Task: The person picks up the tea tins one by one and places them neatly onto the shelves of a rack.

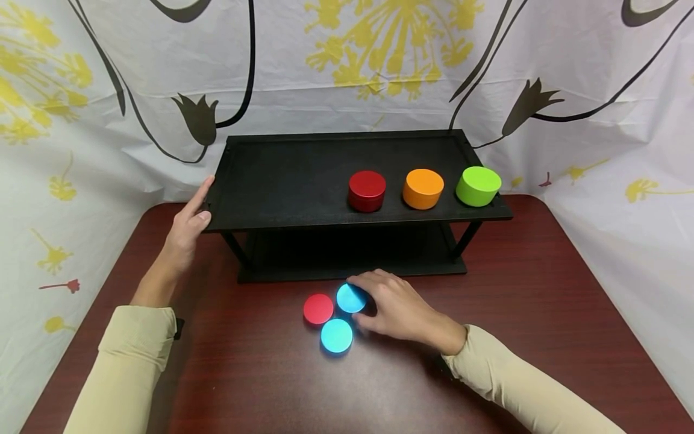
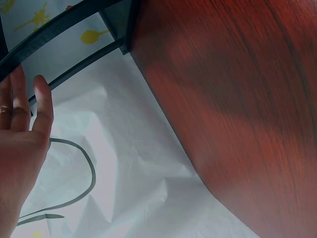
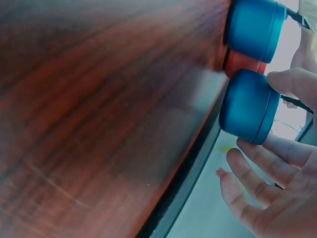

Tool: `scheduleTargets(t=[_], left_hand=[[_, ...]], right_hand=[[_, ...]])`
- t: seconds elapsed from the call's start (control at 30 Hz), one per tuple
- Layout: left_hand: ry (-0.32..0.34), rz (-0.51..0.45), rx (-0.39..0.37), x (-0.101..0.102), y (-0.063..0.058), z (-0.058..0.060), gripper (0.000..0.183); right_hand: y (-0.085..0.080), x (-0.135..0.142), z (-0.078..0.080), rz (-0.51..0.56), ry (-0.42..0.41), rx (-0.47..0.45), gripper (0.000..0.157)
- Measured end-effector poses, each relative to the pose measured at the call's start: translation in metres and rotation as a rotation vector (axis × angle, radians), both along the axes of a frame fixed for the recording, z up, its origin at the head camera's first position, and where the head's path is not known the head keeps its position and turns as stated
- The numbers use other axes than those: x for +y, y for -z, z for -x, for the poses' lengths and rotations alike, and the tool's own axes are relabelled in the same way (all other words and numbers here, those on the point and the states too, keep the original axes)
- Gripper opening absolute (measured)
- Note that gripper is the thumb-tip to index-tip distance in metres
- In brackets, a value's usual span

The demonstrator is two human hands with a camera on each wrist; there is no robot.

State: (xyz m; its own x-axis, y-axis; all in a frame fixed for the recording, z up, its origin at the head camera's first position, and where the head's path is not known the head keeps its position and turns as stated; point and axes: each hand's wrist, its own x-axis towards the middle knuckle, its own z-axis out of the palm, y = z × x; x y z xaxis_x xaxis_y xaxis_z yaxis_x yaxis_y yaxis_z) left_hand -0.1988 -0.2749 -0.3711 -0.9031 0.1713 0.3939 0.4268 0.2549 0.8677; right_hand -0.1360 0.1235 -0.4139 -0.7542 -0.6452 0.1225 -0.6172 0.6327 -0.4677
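My right hand (image 1: 398, 307) has its thumb and fingers on either side of a round blue tin (image 1: 349, 299), pinching it near the lid. In the right wrist view this blue tin (image 3: 246, 106) stands between thumb and index finger, the other fingers spread. A second blue tin (image 1: 337, 336) and a red tin (image 1: 318, 310) stand close beside it on the table. My left hand (image 1: 184, 235) rests against the left end of a black two-tier shelf (image 1: 287, 181), its fingers extended along the edge. The left wrist view shows the fingers (image 2: 43, 104) partly hidden by the shelf frame.
Along the right half of the upper tier stand a dark red tin (image 1: 367, 191), an orange tin (image 1: 423, 189) and a green tin (image 1: 478, 187). The shelf stands at the back of the dark wooden table (image 1: 244, 374). A patterned white cloth (image 1: 303, 102) hangs behind and at the sides.
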Motion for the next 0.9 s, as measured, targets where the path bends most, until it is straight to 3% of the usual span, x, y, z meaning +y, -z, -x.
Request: scheduleTargets(t=[0.4, 0.9], left_hand=[[0.009, -0.011, 0.037, -0.001, 0.001, 0.001, 0.061], [0.004, -0.023, 0.014, 0.001, -0.001, -0.001, 0.061]], right_hand=[[-0.027, -0.005, -0.002, 0.054, 0.01, 0.031, 0.06], [-0.077, -0.028, -0.001, 0.091, -0.059, 0.152, 0.059]])
